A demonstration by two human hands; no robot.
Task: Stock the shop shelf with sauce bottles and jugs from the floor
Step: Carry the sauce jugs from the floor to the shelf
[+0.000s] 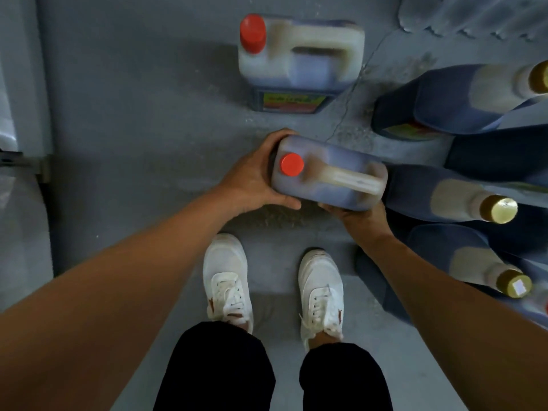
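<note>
A dark sauce jug with a red cap point(329, 176) is held between both hands just above the grey floor, in front of my feet. My left hand point(252, 179) wraps its cap end, thumb below and fingers over the far side. Under its right end, my right hand point(355, 216) cups the jug from beneath. A second, larger red-capped jug point(299, 63) stands on the floor farther ahead. Several dark sauce bottles with gold caps point(462, 200) stand at the right, touching the held jug's right end.
My white shoes point(228, 280) stand on the grey floor point(133, 129) just behind the held jug. A pale wall or shelf upright with a metal bracket point(26, 164) runs along the left edge. Clear plastic-wrapped bottles point(474, 16) show at the top right.
</note>
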